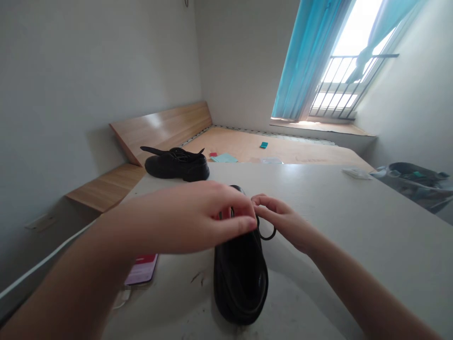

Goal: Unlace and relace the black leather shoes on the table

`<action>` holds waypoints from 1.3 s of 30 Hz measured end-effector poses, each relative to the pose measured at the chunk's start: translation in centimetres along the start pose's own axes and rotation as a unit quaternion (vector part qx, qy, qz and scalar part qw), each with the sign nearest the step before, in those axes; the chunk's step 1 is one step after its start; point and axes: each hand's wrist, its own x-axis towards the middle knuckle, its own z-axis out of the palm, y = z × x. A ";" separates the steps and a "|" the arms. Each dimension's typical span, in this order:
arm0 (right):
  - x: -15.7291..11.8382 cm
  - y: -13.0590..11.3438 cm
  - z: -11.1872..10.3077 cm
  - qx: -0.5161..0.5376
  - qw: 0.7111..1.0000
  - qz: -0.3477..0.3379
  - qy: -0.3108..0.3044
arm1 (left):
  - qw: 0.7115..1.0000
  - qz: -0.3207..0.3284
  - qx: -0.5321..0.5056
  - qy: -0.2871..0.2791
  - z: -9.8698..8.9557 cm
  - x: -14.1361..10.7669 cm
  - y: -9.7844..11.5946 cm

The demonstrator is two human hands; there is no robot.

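Note:
A black shoe (240, 278) stands on the white table, its heel toward me and its toe pointing away. Over its lacing area reaches my left hand (212, 215), thumb and fingers pinched together on a dark lace. To the right of the shoe, my right hand (279, 215) has its fingertips closed on the lace too, near my left fingertips. A loop of black lace (268, 232) hangs below my right fingers. My left hand covers much of the shoe's front. The other black shoe (177, 164) sits at the table's far left, side-on.
A phone-like pink and purple item (142, 270) lies left of the near shoe, by a white cable (122, 298). Clear plastic (356, 174) rests at the far right edge, beside a bin (417, 179). Behind the table (382, 236) is a wooden bed board (240, 141).

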 end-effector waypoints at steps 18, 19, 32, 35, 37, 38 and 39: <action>-0.1 -0.4 0.7 0.065 0.992 -0.096 0.051 | 0.976 -0.072 0.123 0.165 3.3 4.4 -0.7; -0.2 -0.7 0.5 0.123 0.988 -0.077 0.044 | 0.974 -0.084 0.111 0.178 3.0 4.2 -0.6; -0.8 -2.7 -1.9 0.315 0.944 -0.060 0.079 | 0.975 -0.064 -0.107 0.183 0.4 2.7 -1.5; -0.5 -1.9 -1.2 0.189 0.978 -0.045 0.072 | 0.970 0.015 -0.208 0.124 -1.0 1.0 -1.0; -0.2 -1.0 -0.4 0.052 0.994 -0.027 0.090 | 0.961 0.078 -0.264 0.024 -1.9 -0.4 -0.4; 0.0 -0.6 0.0 -0.005 0.996 -0.021 0.091 | 0.951 0.103 -0.290 -0.021 -2.3 -1.1 -0.1; 0.1 -0.2 0.3 -0.044 0.995 -0.018 0.088 | 0.941 0.129 -0.308 -0.061 -2.7 -1.6 0.1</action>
